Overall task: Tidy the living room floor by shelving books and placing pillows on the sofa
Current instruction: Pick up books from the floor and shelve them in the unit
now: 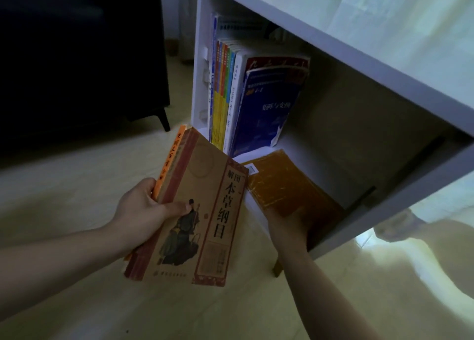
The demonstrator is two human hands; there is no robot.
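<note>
An amber book (pixel 284 183) lies flat on the bottom board of the white shelf cube (pixel 201 57), its near end sticking out past the cube's front edge. The right hand (pixel 287 227) grasps that near end, though shadow hides just how the fingers lie round it. Just outside the cube's lower left corner, the left hand (pixel 143 211) holds two more books pressed together as a pair. One is a tan book (pixel 195 211) with a robed figure and large Chinese characters on its cover, and an orange-spined book (pixel 169 160) lies behind it. The thumb is clamped across the tan cover and the fingers are curled behind the pair, with both books tilted towards the cube. The tan book's upper corner overlaps the far left corner of the amber one. Inside the cube, against its left wall, stands a row of coloured spines (pixel 223 88), with a blue book (pixel 266 109) leaning on the row's right side, cover outward. The rest of the compartment to the right of it is in shade. Left of the cube stands a dark cabinet (pixel 77 57) on a slanted leg (pixel 164 120). A pale floor (pixel 77 175) spreads below it, and a white curtain (pixel 410 19) hangs behind the cube's top.
</note>
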